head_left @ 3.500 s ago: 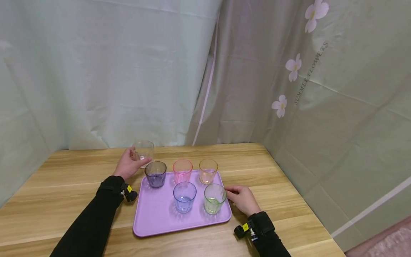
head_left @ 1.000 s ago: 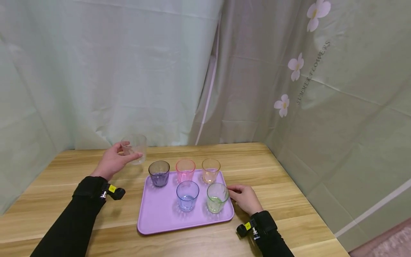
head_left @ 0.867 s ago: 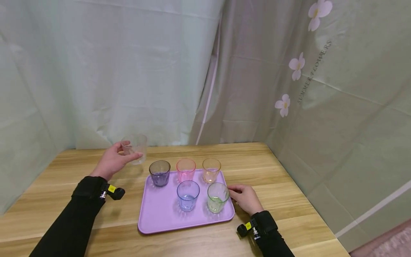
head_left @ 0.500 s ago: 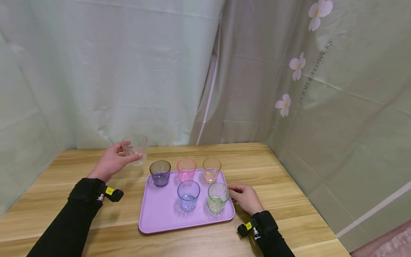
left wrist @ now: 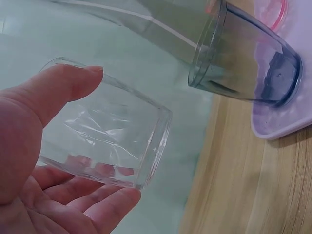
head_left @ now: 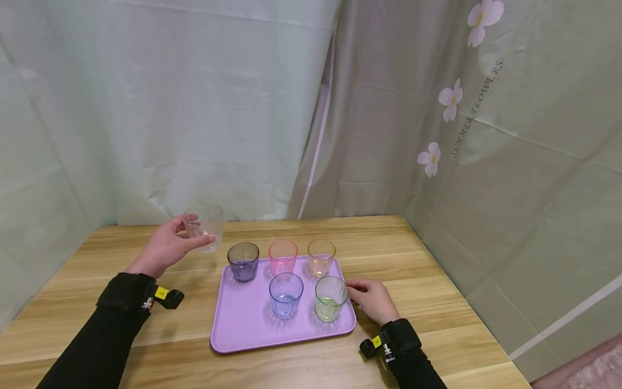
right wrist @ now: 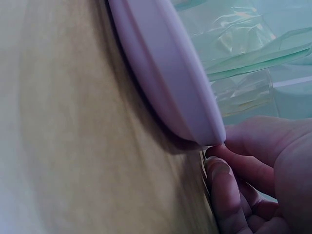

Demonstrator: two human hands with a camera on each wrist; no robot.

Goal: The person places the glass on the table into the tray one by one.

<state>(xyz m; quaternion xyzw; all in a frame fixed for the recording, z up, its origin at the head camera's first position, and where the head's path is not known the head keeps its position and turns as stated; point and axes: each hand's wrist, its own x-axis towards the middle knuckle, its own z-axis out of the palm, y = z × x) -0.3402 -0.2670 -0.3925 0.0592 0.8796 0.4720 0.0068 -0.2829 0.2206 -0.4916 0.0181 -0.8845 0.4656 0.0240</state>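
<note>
At the back left in the head view, my left hand [head_left: 165, 246] holds a clear drinking glass [head_left: 210, 219] between thumb and fingers. In the left wrist view the thumb lies on one side of the clear glass [left wrist: 109, 129] and the fingers on the other. A lilac tray [head_left: 238, 324] carries a smoky grey glass [head_left: 243, 262], a pink glass [head_left: 283, 256], an amber glass [head_left: 321, 258], a blue glass [head_left: 285, 294] and a green glass [head_left: 331, 297]. My right hand [head_left: 373, 301] pinches the tray's right rim, beside the green glass; the right wrist view shows the thumb against the tray rim [right wrist: 195, 92].
The wooden table [head_left: 413, 346] extends around the tray on all sides. A pale curtain [head_left: 218, 108] hangs behind its back edge, and a flowered curtain [head_left: 534, 189] runs along the right. The smoky grey glass stands closest to the held glass.
Over the past few seconds my left hand has moved left with the clear glass, away from the smoky grey glass. During the last second both hands stay nearly still, the right on the tray rim.
</note>
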